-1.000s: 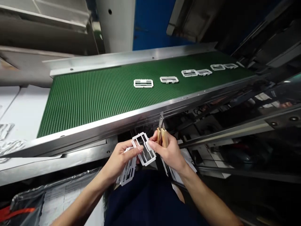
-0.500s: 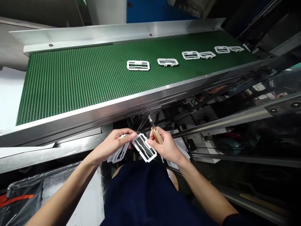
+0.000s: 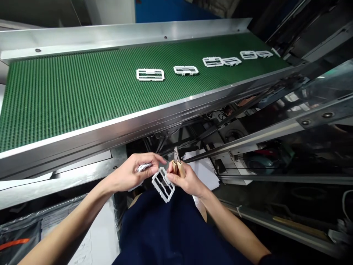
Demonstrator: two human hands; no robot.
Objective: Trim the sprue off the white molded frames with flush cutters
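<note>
My right hand pinches a white plastic frame by its edge and also grips small cutters with tan handles, tips pointing up. My left hand is closed around other white plastic frames, mostly hidden in the palm, its fingertips close to the right hand's frame. Both hands are held above my dark blue lap, below the front rail of a green conveyor belt. Several white frames lie in a row on the belt.
The belt's steel front rail runs just above the hands. Dark machine parts, cables and white sheets lie under it to the right. A bag with an orange strip sits at lower left.
The frame in my right hand has turned and dropped slightly toward my lap. My left hand has closed further around its frames. The view has shifted so the belt looks nearer.
</note>
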